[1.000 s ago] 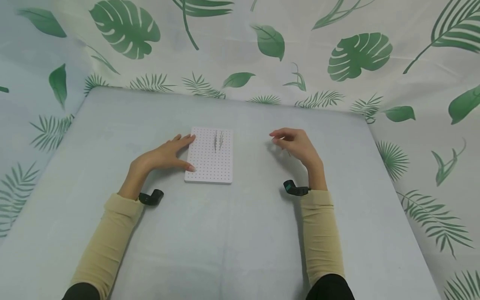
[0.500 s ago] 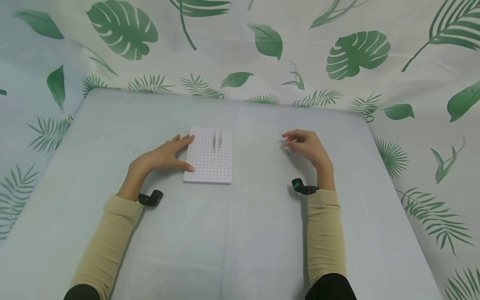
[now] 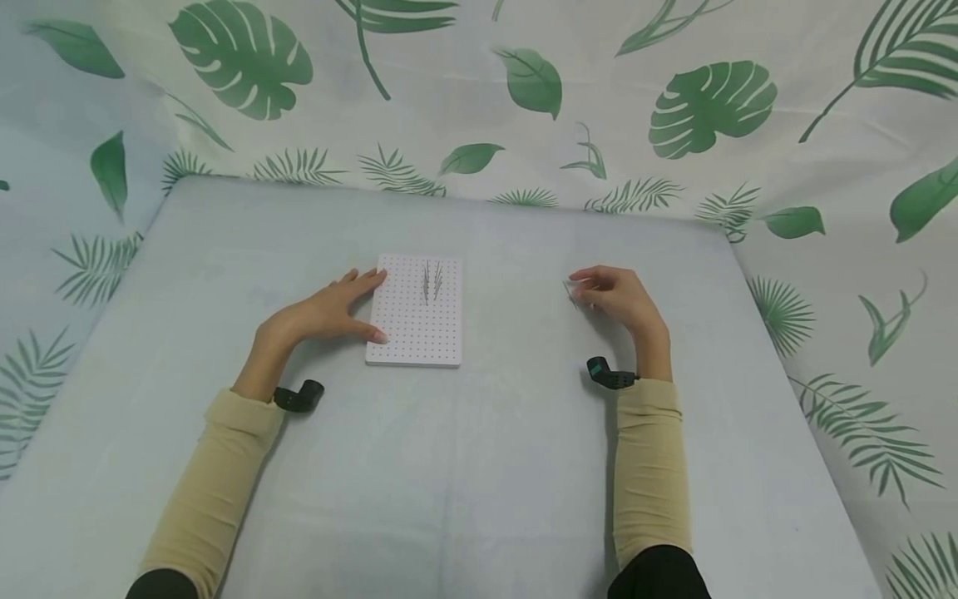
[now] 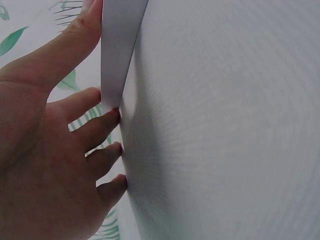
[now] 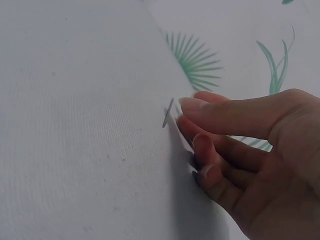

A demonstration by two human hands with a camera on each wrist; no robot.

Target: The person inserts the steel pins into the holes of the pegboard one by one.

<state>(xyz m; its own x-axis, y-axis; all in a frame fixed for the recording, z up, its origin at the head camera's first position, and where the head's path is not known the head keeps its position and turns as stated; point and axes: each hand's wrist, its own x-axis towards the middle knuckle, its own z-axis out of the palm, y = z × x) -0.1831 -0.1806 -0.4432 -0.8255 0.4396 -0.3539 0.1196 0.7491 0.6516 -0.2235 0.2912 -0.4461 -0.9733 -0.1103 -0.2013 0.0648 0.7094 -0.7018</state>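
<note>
A white pegboard lies on the table, covered in rows of small holes. Several thin metal pins show in its upper part, in two groups. My left hand rests on the board's left edge, thumb and fingers spread, the thumb near the lower corner. In the left wrist view, the thumb lies over the board's side wall. Farther right, my right hand hovers low with loosely bent fingers. Just beyond its thumb tip, one thin metal pin appears slightly apart from the fingers.
The table has a pale cloth over it. Behind it hangs a white curtain with green leaf prints. Small black cameras sit on both wrists, such as the left wrist camera.
My right hand has moved to the right and slightly toward me, uncovering more of the thin pin beside its fingertips. The left hand and pegboard have stayed put.
</note>
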